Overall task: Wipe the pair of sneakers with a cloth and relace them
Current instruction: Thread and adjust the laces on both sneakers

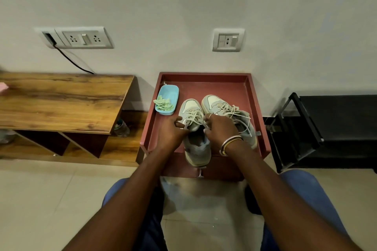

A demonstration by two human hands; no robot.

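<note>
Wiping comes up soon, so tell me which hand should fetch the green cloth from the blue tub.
Left, probably. The left hand sits nearest the blue tub holding the green cloth; the right hand would have to cross the near sneaker. Both pinch its laces now.

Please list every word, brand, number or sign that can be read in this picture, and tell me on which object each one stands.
No text here can be read.
The bottle under the wooden desk: label too blurred to read.
The switch plate on the wall: marks too small to read.
The sneakers: no brand lettering shows.
</note>
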